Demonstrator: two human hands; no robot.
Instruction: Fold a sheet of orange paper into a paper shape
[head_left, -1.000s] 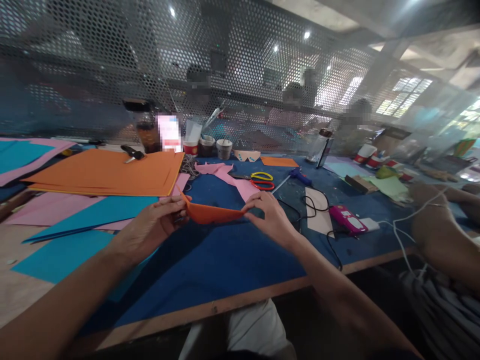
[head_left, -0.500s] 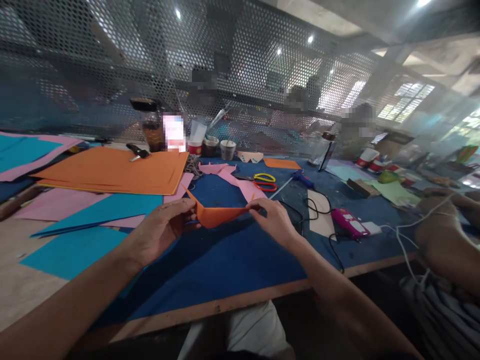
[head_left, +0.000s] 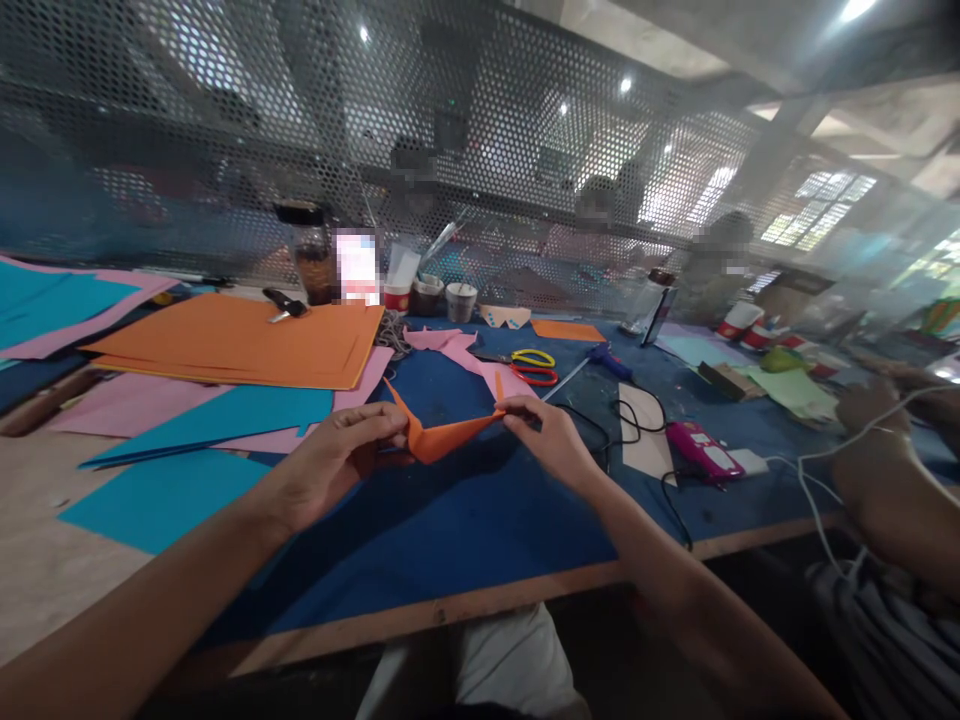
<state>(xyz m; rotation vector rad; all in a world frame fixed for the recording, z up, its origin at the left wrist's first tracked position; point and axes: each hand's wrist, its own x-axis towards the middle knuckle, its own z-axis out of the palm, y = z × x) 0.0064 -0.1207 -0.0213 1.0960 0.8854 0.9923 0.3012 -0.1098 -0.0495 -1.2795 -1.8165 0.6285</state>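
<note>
A folded piece of orange paper [head_left: 450,438] is stretched between my two hands over the blue tabletop [head_left: 480,540]. My left hand [head_left: 360,450] pinches its left end, where a pointed tip sticks up. At its other end my right hand [head_left: 536,430] grips between thumb and fingers, with a narrow orange strip rising beside the fingertips. The paper sags in the middle with a visible crease. Just beyond it lie pink paper scraps [head_left: 450,345] and scissors [head_left: 534,366] with yellow and red handles.
Orange sheets [head_left: 240,340] with keys [head_left: 285,303] on top and blue sheets [head_left: 165,500] lie left. A blue glue gun [head_left: 609,361], a pink power strip [head_left: 703,452] and cables lie right. A co-worker's arm [head_left: 892,450] is at far right. Cups [head_left: 460,302] stand behind.
The paper's left end has turned and its middle is bent more sharply, with my left hand's fingers shifted. My right hand keeps its pinch. The view has moved slightly.
</note>
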